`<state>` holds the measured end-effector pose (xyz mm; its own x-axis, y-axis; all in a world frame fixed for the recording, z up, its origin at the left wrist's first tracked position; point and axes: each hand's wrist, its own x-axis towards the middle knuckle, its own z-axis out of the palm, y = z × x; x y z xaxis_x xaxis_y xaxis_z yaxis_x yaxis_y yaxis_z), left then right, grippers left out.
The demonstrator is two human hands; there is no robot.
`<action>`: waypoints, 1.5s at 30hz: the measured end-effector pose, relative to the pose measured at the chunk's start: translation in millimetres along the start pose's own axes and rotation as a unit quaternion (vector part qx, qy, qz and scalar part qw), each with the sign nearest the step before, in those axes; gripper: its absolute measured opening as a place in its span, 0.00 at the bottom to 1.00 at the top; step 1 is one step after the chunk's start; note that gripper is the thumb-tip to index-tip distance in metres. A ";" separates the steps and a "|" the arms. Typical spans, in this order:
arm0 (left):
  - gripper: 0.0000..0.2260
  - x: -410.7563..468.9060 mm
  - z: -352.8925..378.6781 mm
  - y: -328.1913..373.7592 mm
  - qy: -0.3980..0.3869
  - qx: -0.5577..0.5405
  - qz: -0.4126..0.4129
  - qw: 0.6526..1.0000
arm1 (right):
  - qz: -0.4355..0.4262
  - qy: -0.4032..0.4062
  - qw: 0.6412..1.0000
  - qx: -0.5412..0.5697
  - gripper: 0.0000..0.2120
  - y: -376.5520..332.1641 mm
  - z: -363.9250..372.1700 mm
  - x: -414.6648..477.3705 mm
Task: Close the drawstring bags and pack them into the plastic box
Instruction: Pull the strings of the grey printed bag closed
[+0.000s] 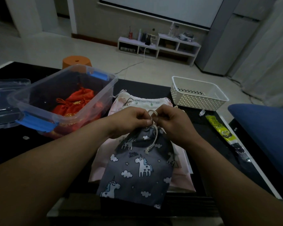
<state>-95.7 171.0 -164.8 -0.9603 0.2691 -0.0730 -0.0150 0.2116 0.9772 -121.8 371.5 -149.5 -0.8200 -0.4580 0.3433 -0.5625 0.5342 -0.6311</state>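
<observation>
grey unicorn bag (137, 167) just below hands, neck cinched, left hand (129, 121) and right hand (172, 123) each pinching its cream cord (155, 136), pale bags (137, 101) underneath, plastic box (103, 92) holding red bags (78, 99) left of hands, white basket (194, 101) beyond right hand

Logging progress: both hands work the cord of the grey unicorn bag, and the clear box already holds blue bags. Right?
Not quite: the head view shows red bags, not blue, in the clear box. The left hand and right hand do pinch the cord of the grey unicorn bag.
</observation>
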 end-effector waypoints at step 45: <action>0.15 -10.5 20.6 -3.3 0.072 0.015 -0.050 0.996 | 0.157 0.063 0.983 0.069 0.06 0.9 -10.9 -5.4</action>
<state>-79.8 186.8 -171.4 -0.9843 0.1089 -0.1392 -0.1070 0.2597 0.9597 -119.0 382.2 -144.3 -0.9625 -0.1892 0.1943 -0.2667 0.5302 -0.8049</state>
